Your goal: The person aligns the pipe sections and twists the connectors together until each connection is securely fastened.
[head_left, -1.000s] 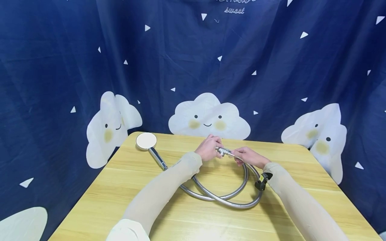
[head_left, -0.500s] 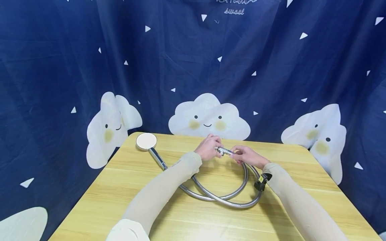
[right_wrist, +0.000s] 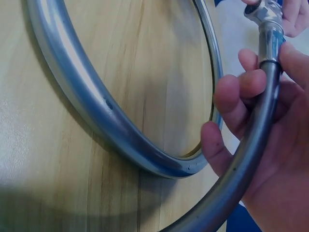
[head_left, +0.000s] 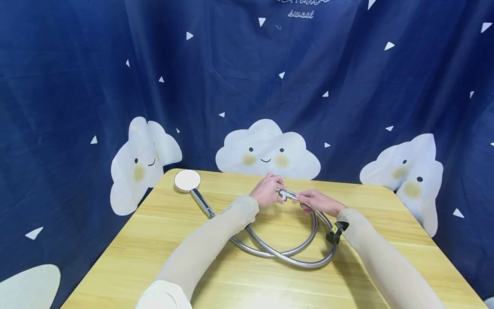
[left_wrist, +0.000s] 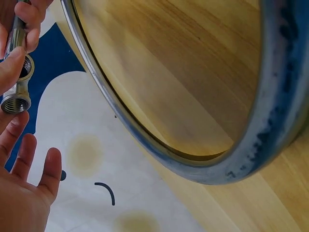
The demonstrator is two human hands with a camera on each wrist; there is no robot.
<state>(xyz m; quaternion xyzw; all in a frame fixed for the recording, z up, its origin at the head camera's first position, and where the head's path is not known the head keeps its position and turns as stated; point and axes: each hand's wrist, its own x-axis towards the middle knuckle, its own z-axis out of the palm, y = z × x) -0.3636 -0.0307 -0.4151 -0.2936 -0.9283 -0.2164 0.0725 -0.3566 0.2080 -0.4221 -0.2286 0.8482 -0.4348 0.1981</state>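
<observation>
My left hand (head_left: 267,191) pinches a small chrome tee fitting (head_left: 284,195) above the far part of the table. In the left wrist view one threaded mouth of the tee fitting (left_wrist: 16,103) faces the camera, and a side opening shows above it. My right hand (head_left: 318,201) grips the end of a grey metal shower hose (head_left: 305,265) by its chrome nut. The right wrist view has this hose nut (right_wrist: 270,46) up against the fitting, with the hose running down past the palm. At the hose's other end a round shower head (head_left: 187,180) lies face up.
The hose loops and crosses itself on the wooden table (head_left: 247,283). A black wrist camera mount (head_left: 337,233) hangs by the hose's right-hand curve. A dark blue curtain (head_left: 239,64) with cloud prints closes off the back and sides.
Around the hose nut, my right fingers and thumb have shifted their grip, lifting slightly at half a second ago and settling again. The left hand and shower head have stayed in place.
</observation>
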